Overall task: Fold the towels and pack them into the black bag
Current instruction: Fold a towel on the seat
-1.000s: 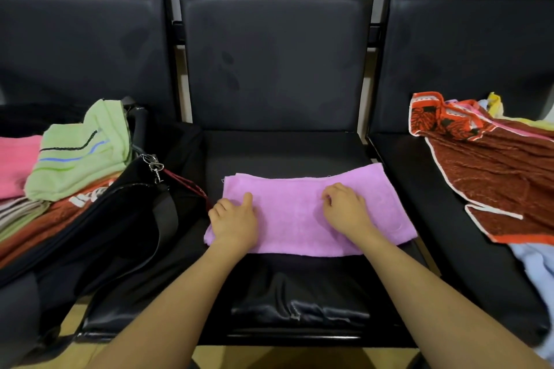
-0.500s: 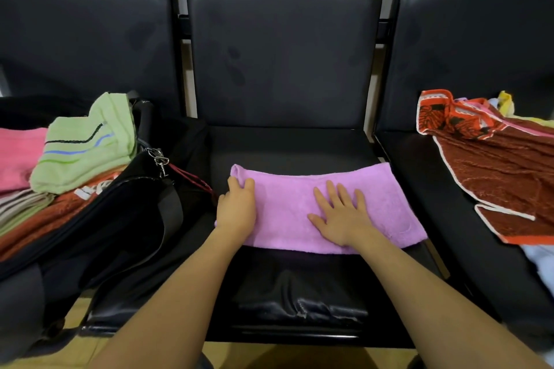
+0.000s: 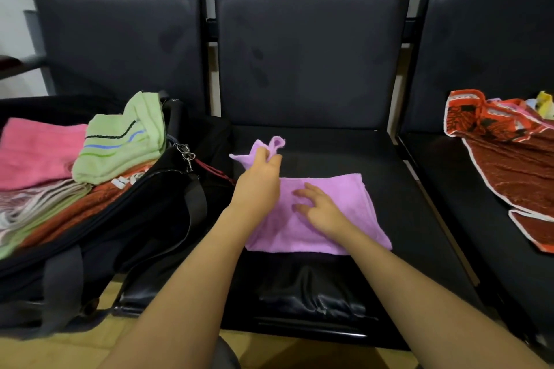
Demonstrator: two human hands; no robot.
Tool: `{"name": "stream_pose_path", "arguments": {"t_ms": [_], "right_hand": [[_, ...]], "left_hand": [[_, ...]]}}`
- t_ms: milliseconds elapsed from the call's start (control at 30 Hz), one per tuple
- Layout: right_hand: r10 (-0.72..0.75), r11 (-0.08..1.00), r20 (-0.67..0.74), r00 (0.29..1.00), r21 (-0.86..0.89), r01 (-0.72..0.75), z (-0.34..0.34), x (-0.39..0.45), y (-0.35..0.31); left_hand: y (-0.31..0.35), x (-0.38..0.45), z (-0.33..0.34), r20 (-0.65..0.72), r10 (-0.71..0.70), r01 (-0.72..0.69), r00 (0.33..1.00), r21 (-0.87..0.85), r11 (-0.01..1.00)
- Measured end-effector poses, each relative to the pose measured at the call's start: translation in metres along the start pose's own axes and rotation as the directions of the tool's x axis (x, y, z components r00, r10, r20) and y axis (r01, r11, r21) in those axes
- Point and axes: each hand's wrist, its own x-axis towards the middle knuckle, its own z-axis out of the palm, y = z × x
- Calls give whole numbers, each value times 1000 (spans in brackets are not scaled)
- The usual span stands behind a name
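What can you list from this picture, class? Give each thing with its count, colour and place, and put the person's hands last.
soft purple towel: one, purple, on the middle seat, its left end lifted
open black fabric bag: one, black, on the left seat
folded light green striped towel: one, green, on top of the pile in the bag
folded pink towel: one, pink, in the bag at far left
rust-red patterned towel: one, red with orange and white border, on the right seat
black padded seats: three, black, in a row
left hand: pinches the purple towel's raised end
right hand: rests flat on the purple towel
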Motion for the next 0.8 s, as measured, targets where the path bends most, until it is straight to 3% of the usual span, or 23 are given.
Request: {"name": "stream_pose_path", "arguments": {"t_ms": [67, 200, 367, 467, 567, 633, 700, 800], "right_hand": [[22, 999, -135, 991, -40, -27, -13, -6, 0], [120, 960, -242, 963, -219, -175, -53, -23, 7], [221, 947, -294, 930, -163, -276, -82, -39, 31], [265, 949, -319, 910, -79, -304, -91, -43, 42], [284, 941, -317, 905, -89, -327, -91, -47, 42], [273, 945, -298, 915, -96, -313, -89, -47, 40], [255, 943, -282, 925, -141, -303, -85, -45, 37], [108, 917, -340, 934, -330, -226, -79, -45, 33]], "left_hand": [[7, 1, 4, -13, 25, -26, 1000, -70, 997], [37, 4, 9, -4, 4, -4, 1000, -150, 989], [76, 12, 24, 51, 49, -31, 998, -301, 953], [98, 10, 36, 247, 198, -84, 949, -409, 909], [102, 2, 50, 428, 257, -84, 867, -382, 920], [93, 1, 56, 376, 220, -63, 900, -387, 920], [83, 2, 56, 296, 92, 28, 951, -379, 925], [71, 5, 53, 239, -127, 164, 963, -143, 976]]}}
